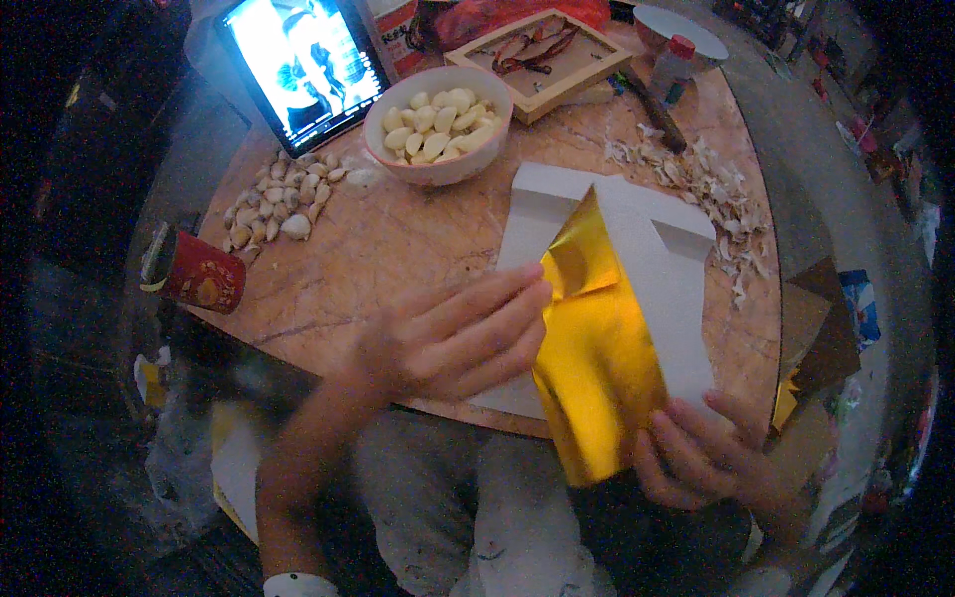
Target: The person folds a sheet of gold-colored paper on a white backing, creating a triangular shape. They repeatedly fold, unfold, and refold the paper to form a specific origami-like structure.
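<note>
A sheet of shiny gold foil paper (597,351) is held up in front of me, its top drawn to a point and a crease crossing its upper part. My left hand (466,339) has its fingertips at the sheet's left edge, thumb hidden. At the lower right edge, my right hand (697,451) grips the foil between its fingers. Behind and below the foil lies a white card sheet (671,298) with folded flaps, flat on the tabletop and reaching towards its front edge.
Beyond are a bowl (440,168) of peeled garlic cloves, unpeeled cloves (276,198), a lit tablet (306,71) and a wooden frame (537,101). On the right lie garlic skins (716,186), a knife (656,112) and a bottle (675,63). A red cup (205,272) lies tipped near the left edge.
</note>
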Demonstrator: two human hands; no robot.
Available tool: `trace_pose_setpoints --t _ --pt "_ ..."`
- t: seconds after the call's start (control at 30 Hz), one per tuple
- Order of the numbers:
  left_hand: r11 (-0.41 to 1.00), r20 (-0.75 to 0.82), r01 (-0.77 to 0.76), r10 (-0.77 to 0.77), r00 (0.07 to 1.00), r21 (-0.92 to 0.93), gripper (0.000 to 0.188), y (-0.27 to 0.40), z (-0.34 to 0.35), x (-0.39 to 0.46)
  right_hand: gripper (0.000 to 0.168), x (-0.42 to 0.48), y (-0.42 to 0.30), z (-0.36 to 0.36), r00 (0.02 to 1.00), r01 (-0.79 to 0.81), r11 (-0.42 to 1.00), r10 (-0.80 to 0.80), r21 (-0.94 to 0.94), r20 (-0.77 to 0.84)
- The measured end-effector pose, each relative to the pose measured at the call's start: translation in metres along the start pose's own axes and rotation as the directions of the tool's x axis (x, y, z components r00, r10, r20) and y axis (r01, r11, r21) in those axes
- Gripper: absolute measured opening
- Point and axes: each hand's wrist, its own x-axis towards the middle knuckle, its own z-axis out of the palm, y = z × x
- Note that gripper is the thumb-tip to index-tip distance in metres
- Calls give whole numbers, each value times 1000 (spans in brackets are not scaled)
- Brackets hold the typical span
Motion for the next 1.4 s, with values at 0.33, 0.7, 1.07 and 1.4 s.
trace_pose_setpoints --t 0.33,0.7,1.07,1.4 --pt "991 424 106 -63 903 -76 31 -4 11 -9 22 5 2 42 994 -14 980 -9 199 110" --pt "840 435 495 -369 822 -223 40 27 20 2 28 -4 3 50 958 -277 878 225 390 176" --pt "665 544 589 -314 778 -459 46 20 1 3 31 6 3 49 903 -428 786 398 447 164" --pt "743 586 460 -113 802 -486 55 28 -3 2 39 -5 -35 41 995 -65 969 46 239 86"
